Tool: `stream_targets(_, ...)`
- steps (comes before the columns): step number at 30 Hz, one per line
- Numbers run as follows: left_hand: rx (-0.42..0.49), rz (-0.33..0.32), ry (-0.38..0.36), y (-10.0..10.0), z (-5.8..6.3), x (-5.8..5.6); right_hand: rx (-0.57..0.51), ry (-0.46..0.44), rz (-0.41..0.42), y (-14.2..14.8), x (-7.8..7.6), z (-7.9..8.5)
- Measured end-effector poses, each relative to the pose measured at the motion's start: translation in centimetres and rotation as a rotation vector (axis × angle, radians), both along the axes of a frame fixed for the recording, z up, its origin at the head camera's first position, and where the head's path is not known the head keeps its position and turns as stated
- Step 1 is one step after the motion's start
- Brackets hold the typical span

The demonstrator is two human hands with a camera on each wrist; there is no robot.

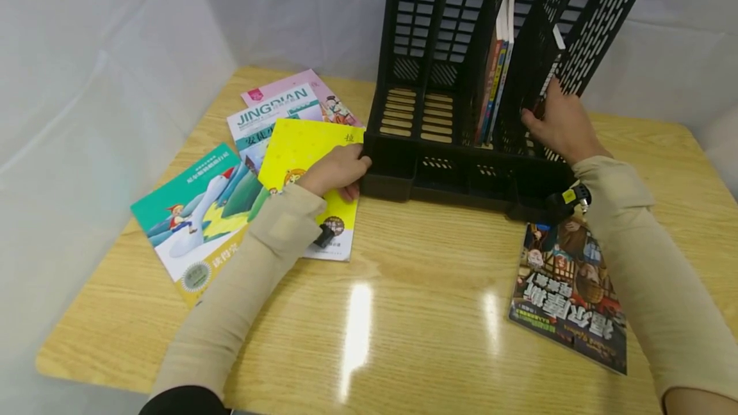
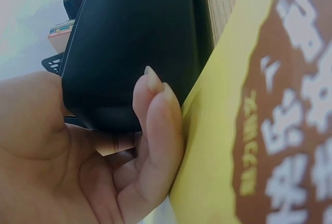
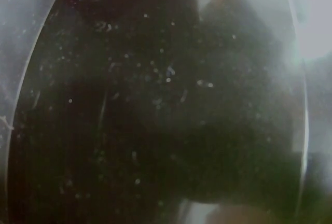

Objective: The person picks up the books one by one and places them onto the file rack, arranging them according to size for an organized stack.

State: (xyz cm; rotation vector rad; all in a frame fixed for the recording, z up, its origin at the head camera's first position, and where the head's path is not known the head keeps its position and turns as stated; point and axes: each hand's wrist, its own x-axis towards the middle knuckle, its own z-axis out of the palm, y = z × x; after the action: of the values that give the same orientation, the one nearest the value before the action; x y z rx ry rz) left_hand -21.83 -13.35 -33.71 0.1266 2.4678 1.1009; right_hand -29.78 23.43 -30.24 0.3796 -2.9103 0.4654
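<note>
A black file rack (image 1: pixel 461 178) with several upright compartments stands at the back of the table. My left hand (image 1: pixel 337 170) grips its front left corner; in the left wrist view, two fingers curl against the black plastic beside a yellow book (image 1: pixel 311 146). Inside the rightmost compartment, my right hand (image 1: pixel 562 120) holds a dark book (image 1: pixel 558 40), with the thumb on its left side and the other fingers mostly hidden. Several thin books (image 1: pixel 500 69) stand upright in the compartment left of it. The right wrist view is filled by a dark, blurred surface.
Left of the rack lie a green-covered book (image 1: pixel 202 210), a white and teal book (image 1: pixel 277 114) and a pink book (image 1: pixel 323 91), partly overlapping. A dark-covered book (image 1: pixel 567 300) lies by the right forearm. White cloth (image 1: pixel 144 31) hangs behind the wooden table (image 1: pixel 426 312).
</note>
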Motion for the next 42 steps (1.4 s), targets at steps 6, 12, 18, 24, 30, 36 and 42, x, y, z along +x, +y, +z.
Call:
stream_targets(6, -0.007, -0.001, -0.009, -0.13, 0.18, 0.09, -0.047, 0.010, 0.070, -0.12, 0.21, -0.10)
stream_targets(12, -0.012, -0.006, -0.016, -0.21, 0.09, -0.01, -0.064, 0.000, 0.074, -0.26, 0.35, -0.25)
stream_targets(18, -0.012, -0.007, -0.015, -0.22, 0.06, -0.03, -0.062, -0.040, 0.052, -0.33, 0.22, -0.23)
stream_targets(24, -0.017, -0.004, -0.016, -0.35, 0.08, -0.09, -0.056, -0.090, 0.104, -0.30, 0.05, -0.21)
stream_targets(30, -0.015, -0.008, -0.012, -0.39, 0.04, -0.15, -0.034, -0.172, 0.062, -0.45, -0.17, 0.09)
stream_targets(36, -0.010, -0.010, -0.005, -0.24, 0.10, -0.19, -0.036, -0.177, 0.021, -0.42, -0.06, 0.18)
stream_targets(42, -0.023, -0.011, 0.001, 0.01, -0.16, -0.20, -0.135, -0.150, 0.039, 0.00, 0.61, -0.04)
